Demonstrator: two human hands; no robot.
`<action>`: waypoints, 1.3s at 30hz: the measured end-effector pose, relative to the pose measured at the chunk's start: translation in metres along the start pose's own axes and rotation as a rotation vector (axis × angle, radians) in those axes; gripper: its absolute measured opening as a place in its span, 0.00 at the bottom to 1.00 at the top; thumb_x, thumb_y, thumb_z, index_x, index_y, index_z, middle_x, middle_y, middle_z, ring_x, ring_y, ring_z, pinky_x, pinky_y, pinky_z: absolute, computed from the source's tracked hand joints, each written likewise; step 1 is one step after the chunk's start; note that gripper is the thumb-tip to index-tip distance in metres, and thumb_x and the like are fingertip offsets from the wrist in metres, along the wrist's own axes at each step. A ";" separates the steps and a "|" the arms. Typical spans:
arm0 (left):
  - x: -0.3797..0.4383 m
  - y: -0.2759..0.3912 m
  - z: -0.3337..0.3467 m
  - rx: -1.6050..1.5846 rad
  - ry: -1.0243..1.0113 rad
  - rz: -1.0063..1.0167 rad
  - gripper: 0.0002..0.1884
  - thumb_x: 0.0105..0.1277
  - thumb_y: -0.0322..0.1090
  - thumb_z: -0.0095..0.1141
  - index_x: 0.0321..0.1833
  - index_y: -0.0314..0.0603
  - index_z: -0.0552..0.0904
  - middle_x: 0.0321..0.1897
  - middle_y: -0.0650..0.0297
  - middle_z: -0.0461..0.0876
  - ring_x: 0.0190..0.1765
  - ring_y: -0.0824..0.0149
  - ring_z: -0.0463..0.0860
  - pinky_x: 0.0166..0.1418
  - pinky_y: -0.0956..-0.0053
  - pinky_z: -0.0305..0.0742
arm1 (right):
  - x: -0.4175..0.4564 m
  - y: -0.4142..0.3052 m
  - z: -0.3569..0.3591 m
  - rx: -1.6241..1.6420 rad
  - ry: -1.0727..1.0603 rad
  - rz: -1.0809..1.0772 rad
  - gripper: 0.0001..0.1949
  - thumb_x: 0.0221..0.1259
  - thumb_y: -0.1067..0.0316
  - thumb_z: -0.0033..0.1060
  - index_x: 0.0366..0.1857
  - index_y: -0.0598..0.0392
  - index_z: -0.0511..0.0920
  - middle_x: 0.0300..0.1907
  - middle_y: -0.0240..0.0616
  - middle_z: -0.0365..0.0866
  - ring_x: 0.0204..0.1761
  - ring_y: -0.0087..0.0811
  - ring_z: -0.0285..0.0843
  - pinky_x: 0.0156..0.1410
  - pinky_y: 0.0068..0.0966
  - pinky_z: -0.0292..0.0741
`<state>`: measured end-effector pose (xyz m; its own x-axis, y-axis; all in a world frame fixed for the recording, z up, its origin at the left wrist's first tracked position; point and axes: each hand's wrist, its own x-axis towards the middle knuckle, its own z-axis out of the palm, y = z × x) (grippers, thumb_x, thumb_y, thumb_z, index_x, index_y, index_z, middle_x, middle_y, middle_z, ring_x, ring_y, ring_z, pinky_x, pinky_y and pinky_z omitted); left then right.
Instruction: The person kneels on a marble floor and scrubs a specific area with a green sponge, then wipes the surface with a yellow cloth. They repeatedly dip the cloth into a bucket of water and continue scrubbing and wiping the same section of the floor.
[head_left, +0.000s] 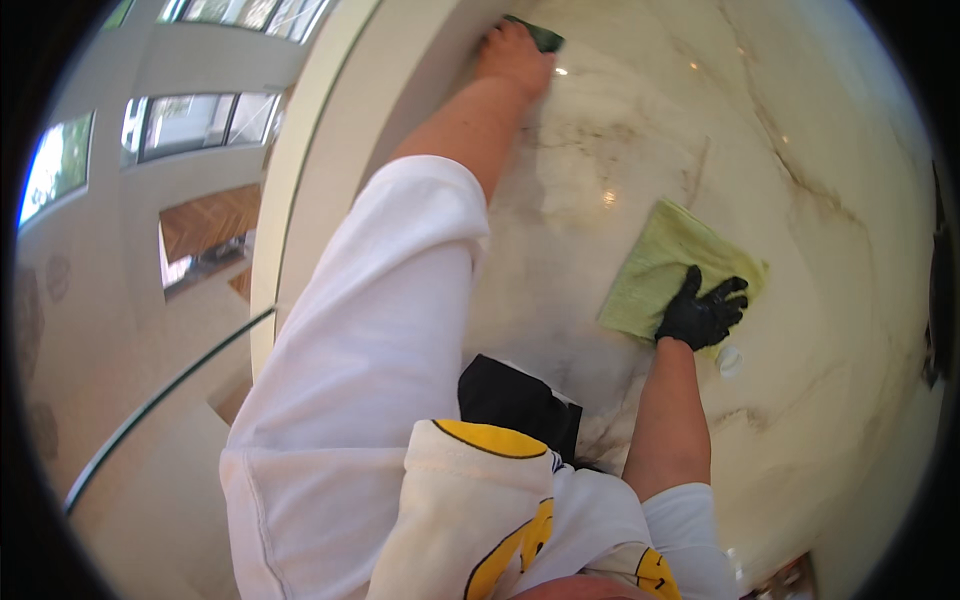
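My bare left hand (516, 61) is stretched far forward, pressing a dark green scouring pad (546, 36) on the glossy marble-look floor (570, 277) along the base of a low wall. Its fingers lie over the pad's left part. On my right hand (703, 309) is a black glove. That hand rests palm down, fingers spread, on a yellow-green cloth (645, 270) laid flat on the same floor. A small round white cap or ring (729, 361) sits beside the glove's wrist, at the cloth's near edge.
The low pale wall (375, 97) runs along my left. A glass panel's edge (169, 405) slants away beyond it, with a lower level and windows (191, 124) further off. My dark-clothed knee (517, 397) is below me. A dark object (941, 292) stands at the far right rim.
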<state>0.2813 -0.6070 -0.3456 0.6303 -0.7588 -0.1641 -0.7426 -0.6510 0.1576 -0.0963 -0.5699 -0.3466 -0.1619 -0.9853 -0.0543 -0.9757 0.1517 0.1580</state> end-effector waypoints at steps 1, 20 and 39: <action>0.015 0.003 0.006 -0.034 0.012 0.007 0.35 0.60 0.52 0.47 0.61 0.27 0.60 0.63 0.47 0.58 0.61 0.51 0.62 0.64 0.64 0.60 | 0.001 0.000 -0.001 -0.002 -0.026 0.008 0.44 0.53 0.28 0.35 0.68 0.47 0.43 0.68 0.54 0.43 0.68 0.53 0.43 0.65 0.51 0.50; 0.012 0.002 0.042 0.263 0.359 0.493 0.25 0.61 0.43 0.47 0.56 0.32 0.67 0.52 0.48 0.69 0.56 0.50 0.66 0.60 0.62 0.64 | 0.004 -0.005 -0.021 0.120 -0.113 -0.009 0.45 0.50 0.29 0.41 0.68 0.46 0.43 0.68 0.54 0.42 0.69 0.55 0.39 0.67 0.50 0.44; -0.207 0.047 0.040 -0.065 -0.157 0.771 0.21 0.56 0.33 0.49 0.55 0.39 0.70 0.59 0.47 0.64 0.63 0.49 0.63 0.64 0.58 0.60 | 0.003 0.002 -0.014 0.106 -0.021 -0.018 0.44 0.51 0.30 0.41 0.67 0.48 0.47 0.67 0.56 0.44 0.68 0.56 0.41 0.67 0.51 0.45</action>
<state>0.1071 -0.4796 -0.3431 -0.1002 -0.9877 -0.1203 -0.9393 0.0540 0.3388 -0.0970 -0.5739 -0.3329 -0.1467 -0.9862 -0.0766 -0.9884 0.1430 0.0513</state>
